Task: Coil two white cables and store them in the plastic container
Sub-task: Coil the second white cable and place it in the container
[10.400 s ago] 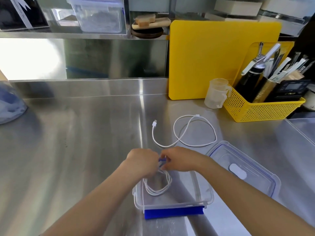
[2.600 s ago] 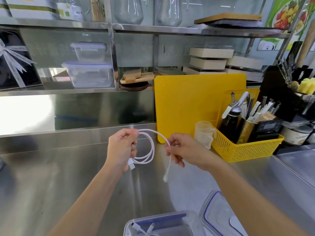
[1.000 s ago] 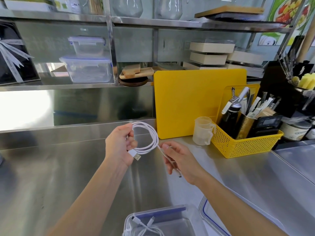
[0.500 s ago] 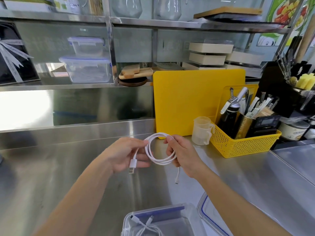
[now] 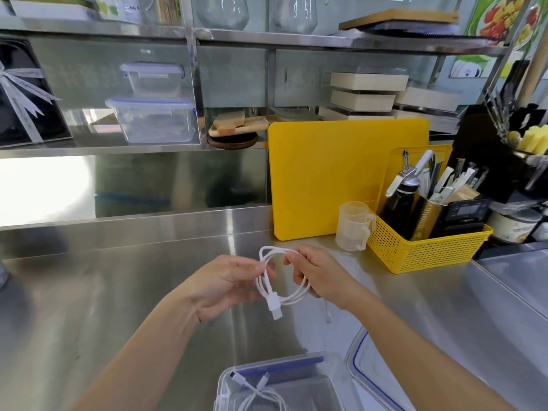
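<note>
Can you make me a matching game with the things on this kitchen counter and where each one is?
Things:
1. second white cable
2. first white cable
3. measuring cup
4. black bottle

Places:
A. standing inside the yellow basket
B. lying in the clear plastic container
C. held as a coil between the left hand and right hand, above the counter
D. standing on the steel counter, in front of the yellow cutting board

Pairs: 1-C, 2-B, 3-D, 4-A
</note>
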The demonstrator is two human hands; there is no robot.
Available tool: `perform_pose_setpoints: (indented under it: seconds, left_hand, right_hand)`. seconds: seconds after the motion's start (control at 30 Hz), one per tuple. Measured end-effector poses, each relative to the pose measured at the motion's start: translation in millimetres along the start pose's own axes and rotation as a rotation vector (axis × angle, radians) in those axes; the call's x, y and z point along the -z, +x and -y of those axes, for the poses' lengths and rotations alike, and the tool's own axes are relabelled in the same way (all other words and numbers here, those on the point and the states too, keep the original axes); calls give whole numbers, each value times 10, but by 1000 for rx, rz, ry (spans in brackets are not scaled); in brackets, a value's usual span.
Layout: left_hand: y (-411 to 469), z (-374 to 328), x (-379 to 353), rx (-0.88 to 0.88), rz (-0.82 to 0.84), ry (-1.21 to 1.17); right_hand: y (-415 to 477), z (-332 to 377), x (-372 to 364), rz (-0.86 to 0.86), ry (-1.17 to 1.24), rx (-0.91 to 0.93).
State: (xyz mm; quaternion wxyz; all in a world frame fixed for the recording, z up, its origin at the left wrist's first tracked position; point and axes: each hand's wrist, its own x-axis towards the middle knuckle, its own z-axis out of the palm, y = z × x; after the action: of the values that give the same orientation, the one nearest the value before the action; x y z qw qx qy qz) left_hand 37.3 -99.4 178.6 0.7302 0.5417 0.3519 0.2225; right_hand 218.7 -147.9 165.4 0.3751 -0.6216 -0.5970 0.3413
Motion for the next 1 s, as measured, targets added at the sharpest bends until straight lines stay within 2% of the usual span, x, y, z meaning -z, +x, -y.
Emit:
perform_pose_setpoints:
  seconds: [0.07,0.13,0.37,0.47,0.57,0.7,0.77,0.9,1.0]
  left_hand:
    - [61,52,-50,-80,-83,-96]
    - [102,88,-93,-114,-177,-58]
    - [211,246,-248,-218,-509,643]
    - [245,330,-275,-284,-625,731]
    - [254,383,-215,-160,-583,487]
    - [284,422,-126,-68,-513,234]
    - [274,407,-112,-32,-463,88]
    - [192,276,-75,86,-305,-491]
    - [135,226,2,116,-214,-561]
  right_hand:
    - [-6,-2,14,-7,126,-16]
    - [-20,4,19,2,137,4]
    - [-79,13,-163,30,-72,111]
    - [-87,35,-243,46,-146,143]
    - [-66,-11,-246,52,-309,228]
    - [16,-160,-188,-113,-488,493]
    - [32,-208,-173,-154,-476,507]
    - [6,-295,-196,-142,-493,505]
    - [3,-368,-193,-189,-440,486]
